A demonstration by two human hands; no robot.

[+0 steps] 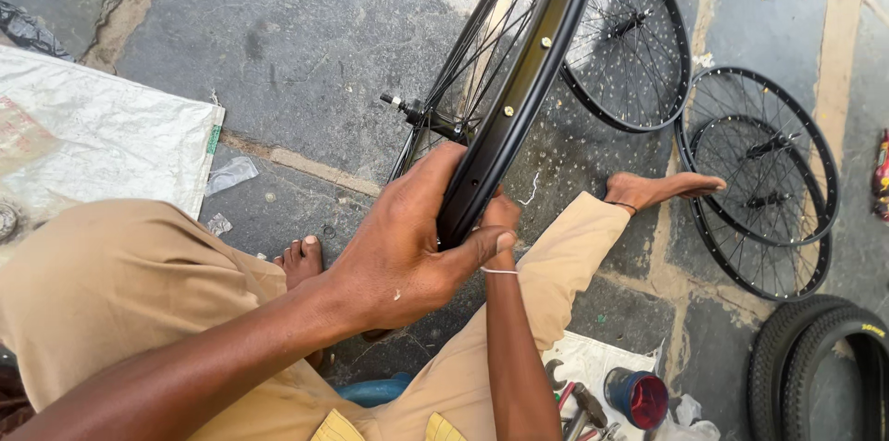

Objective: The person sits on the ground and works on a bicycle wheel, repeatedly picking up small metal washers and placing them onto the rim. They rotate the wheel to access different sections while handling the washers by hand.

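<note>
Left hand (398, 251) and right hand (500, 214) both grip the black rim (519, 89); grey stone paving (306, 43) beneath.

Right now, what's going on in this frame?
A person sits on a stone floor holding a black spoked bicycle wheel upright between their legs. The left hand wraps over the rim near its lower edge; the right hand grips the same spot, mostly hidden behind the rim. More finished wheels lie flat to the right, tyres at the corner, and hand tools sit on a cloth.
</note>
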